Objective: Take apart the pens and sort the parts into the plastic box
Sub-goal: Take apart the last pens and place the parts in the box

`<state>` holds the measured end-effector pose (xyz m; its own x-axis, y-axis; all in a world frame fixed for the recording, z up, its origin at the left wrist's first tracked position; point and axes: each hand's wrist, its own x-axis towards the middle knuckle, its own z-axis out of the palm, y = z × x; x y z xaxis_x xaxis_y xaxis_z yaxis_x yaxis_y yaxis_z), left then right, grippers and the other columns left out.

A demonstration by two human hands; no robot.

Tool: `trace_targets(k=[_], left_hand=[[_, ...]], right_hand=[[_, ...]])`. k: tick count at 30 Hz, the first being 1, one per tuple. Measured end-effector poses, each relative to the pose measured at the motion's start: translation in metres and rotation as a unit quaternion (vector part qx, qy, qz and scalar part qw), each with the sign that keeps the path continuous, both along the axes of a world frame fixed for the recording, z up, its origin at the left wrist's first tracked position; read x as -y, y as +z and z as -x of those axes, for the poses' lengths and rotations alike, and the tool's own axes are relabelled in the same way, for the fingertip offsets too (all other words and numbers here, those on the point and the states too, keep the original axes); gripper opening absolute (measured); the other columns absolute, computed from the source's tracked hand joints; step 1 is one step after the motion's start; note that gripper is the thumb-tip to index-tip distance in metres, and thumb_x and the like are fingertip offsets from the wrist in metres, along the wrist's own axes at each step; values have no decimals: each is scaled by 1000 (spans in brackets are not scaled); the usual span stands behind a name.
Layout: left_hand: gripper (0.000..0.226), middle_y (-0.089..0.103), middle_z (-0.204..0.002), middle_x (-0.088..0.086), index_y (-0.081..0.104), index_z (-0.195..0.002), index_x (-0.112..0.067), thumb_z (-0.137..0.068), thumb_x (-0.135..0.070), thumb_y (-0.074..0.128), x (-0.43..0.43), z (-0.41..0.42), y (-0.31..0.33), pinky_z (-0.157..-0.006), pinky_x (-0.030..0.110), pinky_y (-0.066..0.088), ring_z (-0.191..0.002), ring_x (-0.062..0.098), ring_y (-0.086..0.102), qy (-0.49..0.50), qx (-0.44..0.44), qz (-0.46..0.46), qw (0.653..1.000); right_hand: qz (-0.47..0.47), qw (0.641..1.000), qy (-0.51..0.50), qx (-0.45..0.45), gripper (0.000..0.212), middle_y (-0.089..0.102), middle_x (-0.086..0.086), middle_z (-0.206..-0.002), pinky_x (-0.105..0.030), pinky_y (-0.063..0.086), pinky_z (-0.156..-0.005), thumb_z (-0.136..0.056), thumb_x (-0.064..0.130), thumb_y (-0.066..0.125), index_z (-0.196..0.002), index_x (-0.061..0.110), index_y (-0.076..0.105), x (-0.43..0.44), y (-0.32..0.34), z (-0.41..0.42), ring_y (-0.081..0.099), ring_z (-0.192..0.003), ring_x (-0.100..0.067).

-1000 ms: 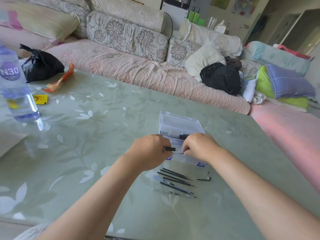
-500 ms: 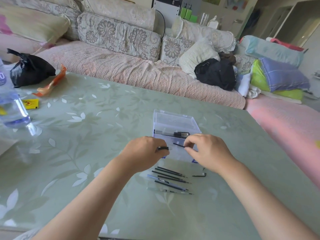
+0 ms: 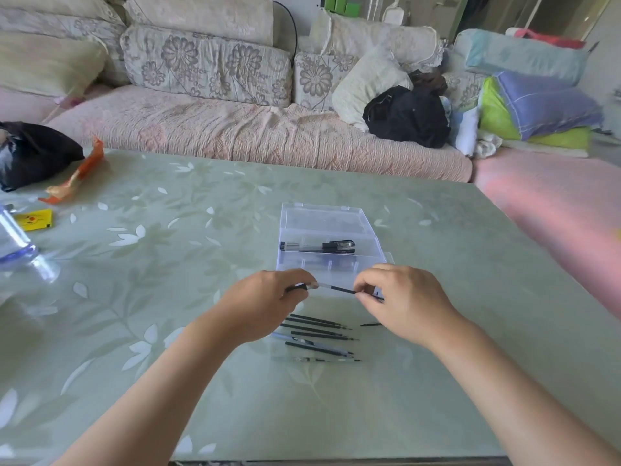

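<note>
A clear plastic box [image 3: 369, 230] lies open on the table, with a black pen [image 3: 322, 247] in its far compartment. Just in front of it my left hand [image 3: 265, 304] pinches a black pen barrel [image 3: 297, 287]. My right hand [image 3: 406, 301] pinches a thin black refill [image 3: 339, 289] that stretches from the barrel to its fingers. Several refills and pen parts [image 3: 319, 338] lie in a loose row on the table below my hands. A small black part [image 3: 369, 324] rests beside my right hand.
A water bottle [image 3: 13, 243], a yellow card [image 3: 35, 219], an orange wrapper [image 3: 77, 178] and a black bag [image 3: 33, 153] occupy the table's left side. A sofa with cushions [image 3: 235, 136] runs along the far edge of the green glass table [image 3: 168, 264].
My hands have drawn apart, and the refill now shows between them, pulled out of the barrel. The camera has tilted down a little.
</note>
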<state>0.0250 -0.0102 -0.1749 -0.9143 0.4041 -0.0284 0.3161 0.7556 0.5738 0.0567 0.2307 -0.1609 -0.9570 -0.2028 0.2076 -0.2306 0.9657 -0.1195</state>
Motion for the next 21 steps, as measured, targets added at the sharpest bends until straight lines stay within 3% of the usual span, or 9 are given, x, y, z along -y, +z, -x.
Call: trace_targets(k=[6,17,21], left_hand=[[24,64,-79,-12,58,-106,-52,-99,-36,41,-1,0,-1,-53,20,36,-53,-1,49,1,31,-20,999],[29,63,-79,-10,61,-102,-44,-102,-31,36,-2,1,-4,-57,25,39,-46,7,41,-11,52,-60,997],[25,62,-80,-20,60,-101,-50,-98,-32,44,0,0,-4,-59,25,44,-53,9,48,-19,43,-36,998]], right_hand=[[1,1000,16,4,10,62,15,-87,-25,40,-62,-91,35,54,-92,35,64,-2,1,1,55,-77,-8],[-4,999,37,10,10,59,14,-85,-27,43,-64,-92,35,54,-95,34,63,-3,2,-1,57,-80,-10],[-24,998,51,-26,4,52,16,-75,-26,32,-58,-87,31,61,-87,33,64,-5,1,0,55,-76,-12]])
